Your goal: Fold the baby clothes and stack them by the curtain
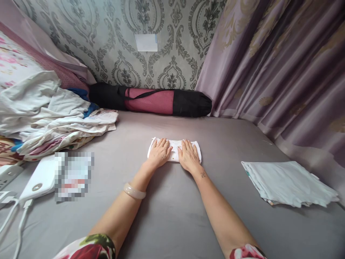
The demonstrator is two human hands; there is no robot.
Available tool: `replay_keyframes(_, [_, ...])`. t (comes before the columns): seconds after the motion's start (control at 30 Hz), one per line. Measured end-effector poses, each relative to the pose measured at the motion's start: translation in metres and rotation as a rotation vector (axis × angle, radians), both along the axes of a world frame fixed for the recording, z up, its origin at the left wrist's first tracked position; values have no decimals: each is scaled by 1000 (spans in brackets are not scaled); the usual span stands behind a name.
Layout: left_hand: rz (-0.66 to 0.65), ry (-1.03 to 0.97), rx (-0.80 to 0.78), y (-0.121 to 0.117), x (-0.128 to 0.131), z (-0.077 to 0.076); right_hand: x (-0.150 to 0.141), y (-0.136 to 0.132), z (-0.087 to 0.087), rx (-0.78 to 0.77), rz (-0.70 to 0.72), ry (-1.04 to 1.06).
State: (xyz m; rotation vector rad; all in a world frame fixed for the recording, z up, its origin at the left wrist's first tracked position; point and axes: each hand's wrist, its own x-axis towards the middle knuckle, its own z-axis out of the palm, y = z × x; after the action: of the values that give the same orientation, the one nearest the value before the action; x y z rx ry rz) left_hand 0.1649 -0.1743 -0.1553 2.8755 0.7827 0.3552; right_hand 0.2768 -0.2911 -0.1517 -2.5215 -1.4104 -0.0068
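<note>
A small white folded cloth [174,154] with faint spots lies flat in the middle of the grey sheet [172,208]. My left hand [161,153] rests palm down on its left part, fingers stretched out and pointing away from me. On its right part, my right hand [189,154] lies flat in the same way. A strip of the cloth shows between the two hands; its outer edges stick out beyond them. Both palms hide what lies under them.
Folded pale cloths [291,183] lie at the right. A heap of clothes [54,115] sits at the left, with a white power bank [44,176], its cable [23,223] and a blurred packet [75,176] nearer me. Against the wall lies a black and pink bag [151,100]; curtains [269,72] hang right.
</note>
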Motion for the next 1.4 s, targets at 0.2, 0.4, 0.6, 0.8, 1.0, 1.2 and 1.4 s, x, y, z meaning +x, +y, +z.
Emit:
replay_keyframes(0.2, [-101, 10, -22, -9, 10, -8, -10, 4, -2, 10, 89, -10])
replay_keyframes(0.4, [-92, 16, -82, -7, 11, -13, -10, 5, -8, -16, 90, -7])
replay_keyframes(0.6, [-55, -304, -513, 4, 8, 9, -12, 8, 5, -75, 63, 42])
replay_keyframes(0.8, [108, -840, -1018, 26, -5, 22, -32, 30, 17, -49, 82, 46])
replay_keyframes(1.0, [249, -1000, -1184, 41, -14, 20, -47, 40, -4, 15, 58, -14])
replay_keyframes(1.2, [284, -1068, -1196, 49, -20, 22, -47, 43, 3, -34, 65, 6])
replay_keyframes(1.4, [318, -1106, -1186, 51, -24, 24, -59, 62, 6, -26, 89, 14])
